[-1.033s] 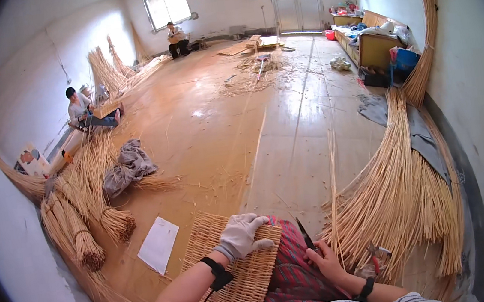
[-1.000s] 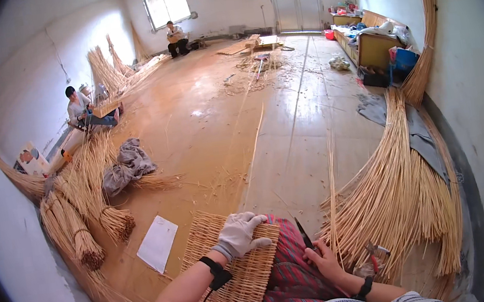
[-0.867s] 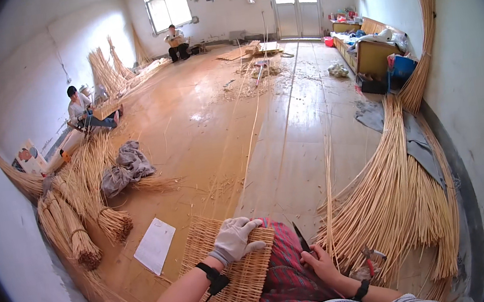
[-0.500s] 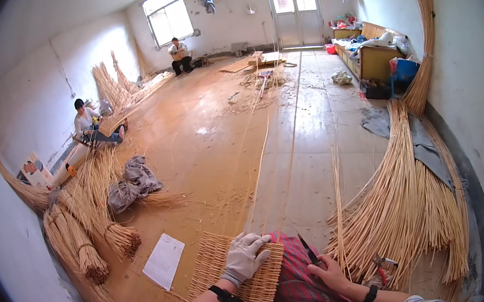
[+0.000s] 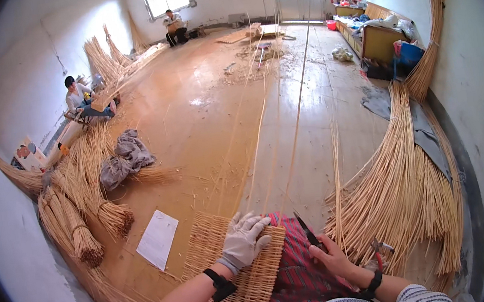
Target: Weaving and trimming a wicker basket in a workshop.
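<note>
A rectangular woven wicker panel (image 5: 241,290) lies tilted across my lap, over a red and grey striped cloth (image 5: 299,271). My left hand (image 5: 244,239), in a pale work glove, grips the panel's far edge near its right corner, fingers over the edge and thumb on the weave. Bare and to the right of the panel, my right hand (image 5: 329,256) is closed around a knife (image 5: 306,228) with a dark pointed blade. The blade points up and away, apart from the panel; the fingers hide most of the handle.
Red-handled pliers (image 5: 378,250) lie beside a large fan of wicker rods (image 5: 393,205) on the right. Tied rod bundles (image 5: 76,228), a grey cloth (image 5: 127,158) and a white sheet (image 5: 157,240) are at left. Two people (image 5: 79,98) sit farther back, and offcuts litter the floor.
The view has tipped downward, so the far room sits higher in the picture. Both hands keep their holds on the panel and the knife, with little other visible movement.
</note>
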A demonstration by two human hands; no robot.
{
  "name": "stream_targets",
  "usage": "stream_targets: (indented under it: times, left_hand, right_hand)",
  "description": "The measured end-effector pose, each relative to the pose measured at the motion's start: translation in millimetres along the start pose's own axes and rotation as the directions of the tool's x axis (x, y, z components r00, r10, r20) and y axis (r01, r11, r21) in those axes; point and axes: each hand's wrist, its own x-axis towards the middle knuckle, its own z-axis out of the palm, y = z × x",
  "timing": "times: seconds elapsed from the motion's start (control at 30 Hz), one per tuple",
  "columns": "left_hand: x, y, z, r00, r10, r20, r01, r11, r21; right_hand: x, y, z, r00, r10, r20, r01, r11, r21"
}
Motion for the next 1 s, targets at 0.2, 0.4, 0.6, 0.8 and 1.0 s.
stream_targets:
  times: [0.2,0.4,0.6,0.8,1.0]
  left_hand:
    - [15,-8,2,0.985,-0.034,0.168,0.023,0.997,0.067]
    - [28,-13,-19,0.984,0.068,0.164,-0.084,0.993,0.088]
    - [18,-14,-11,0.982,0.078,0.174,-0.092,0.993,0.071]
    - [19,-10,-15,0.977,0.071,0.2,-0.094,0.99,0.109]
    - [24,-15,-15,0.973,0.073,0.219,-0.097,0.99,0.101]
  right_hand:
    - [0,-25,-15,0.967,-0.167,0.193,0.211,0.949,-0.236]
    - [-10,-65,-29,0.939,0.212,0.271,-0.072,0.891,-0.449]
    - [-18,-74,-16,0.955,-0.106,0.276,0.207,0.907,-0.367]
    - [-12,-66,-22,0.945,0.111,0.308,0.02,0.919,-0.395]
    - [-1,-65,-24,0.95,0.054,0.307,0.068,0.925,-0.374]
